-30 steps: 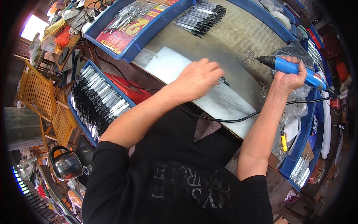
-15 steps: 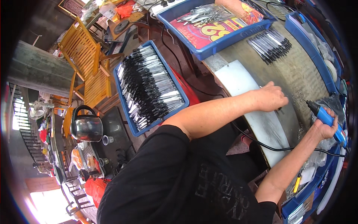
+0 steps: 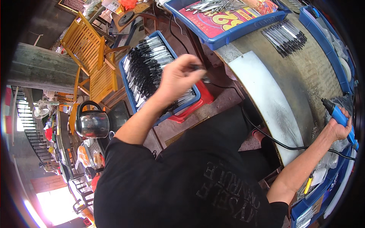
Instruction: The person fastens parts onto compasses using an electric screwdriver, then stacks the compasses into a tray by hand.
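Observation:
My left hand [image 3: 178, 79], a little blurred, is raised above the near edge of the blue crate. Its fingers are closed around what looks like a slim pen [image 3: 195, 67], mostly hidden, with a dark part showing at the fingertips. Below it, the crate [image 3: 123, 81] is filled with rows of silver and black pens [image 3: 144, 64]. At the right side of the bench, my right hand [image 3: 341, 127] grips a blue electric screwdriver [image 3: 336, 114]. Its black tip points up and left, and a black cable trails from its rear end.
On the bench lie a white board [image 3: 262, 87], a row of silver and black pens [image 3: 284, 38] and scattered tiny metal parts [image 3: 315, 93]. A blue tray [image 3: 224, 40] with more pens stands at the far edge. The cable [image 3: 266, 140] crosses the board. A kettle [image 3: 92, 123] stands left.
My left hand has moved left from above the white board to over the crate of pens. My right hand keeps hold of the screwdriver. The whole view has shifted slightly.

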`<state>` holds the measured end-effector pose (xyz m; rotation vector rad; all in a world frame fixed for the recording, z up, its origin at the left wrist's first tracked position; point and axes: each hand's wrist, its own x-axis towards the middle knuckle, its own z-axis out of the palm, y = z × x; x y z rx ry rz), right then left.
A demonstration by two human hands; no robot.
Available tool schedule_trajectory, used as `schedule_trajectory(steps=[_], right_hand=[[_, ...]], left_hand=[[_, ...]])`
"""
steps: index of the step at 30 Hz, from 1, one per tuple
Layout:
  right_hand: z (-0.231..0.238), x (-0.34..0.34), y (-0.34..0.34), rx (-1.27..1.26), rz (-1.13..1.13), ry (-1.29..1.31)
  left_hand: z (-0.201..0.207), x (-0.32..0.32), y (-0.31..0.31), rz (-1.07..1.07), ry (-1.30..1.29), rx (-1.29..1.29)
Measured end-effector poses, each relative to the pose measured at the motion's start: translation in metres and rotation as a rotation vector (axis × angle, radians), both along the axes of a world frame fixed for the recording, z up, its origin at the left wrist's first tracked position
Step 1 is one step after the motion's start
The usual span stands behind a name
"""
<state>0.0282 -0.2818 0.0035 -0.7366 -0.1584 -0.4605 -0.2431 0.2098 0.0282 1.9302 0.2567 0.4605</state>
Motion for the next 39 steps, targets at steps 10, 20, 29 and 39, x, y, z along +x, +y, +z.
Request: schedule_trajectory(steps=[10, 20, 29, 39], right_hand=[[-0.002, 0.004, 0.001, -0.005, -0.040, 0.016], [-0.003, 0.005, -0.004, -0.060, -0.057, 0.022], [-0.004, 0.007, -0.005, -0.044, -0.075, 0.033], [-0.003, 0.005, -0.007, -0.067, -0.045, 0.025]], left_hand=[[-0.063, -0.054, 0.065, 0.367, 0.116, -0.200], [-0.081, -0.062, 0.069, 0.518, 0.218, 0.354], [-0.078, -0.076, 0.067, 0.388, 0.281, 0.902], [-0.077, -0.079, 0.059, 0.398, 0.319, 0.850]])
